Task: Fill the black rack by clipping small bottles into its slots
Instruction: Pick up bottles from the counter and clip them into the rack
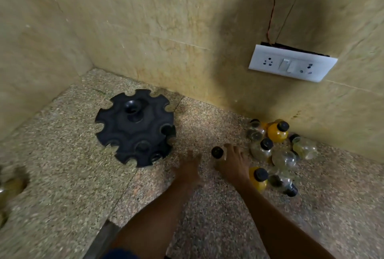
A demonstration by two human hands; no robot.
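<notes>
Rack: a round black plastic rack (135,128) with notched rim slots is seen left of centre on the speckled stone surface (62,175); no bottle is clipped in.
Bottles: small clear and orange black-capped bottles (276,150) are heaped at right by the wall.
Handling: judged light, rigid, slippery; best taken at the body.
Right hand (232,163): a black-capped bottle (217,152) is touched; grip unclear.
Left hand (190,168): blurred, seemingly spread, empty.
Hidden: the lower-left objects are blurred.

Rack (135,128) far left on floor (62,175); bottle pile (276,150) right by wall (311,113); both hands (190,168) between.
</notes>
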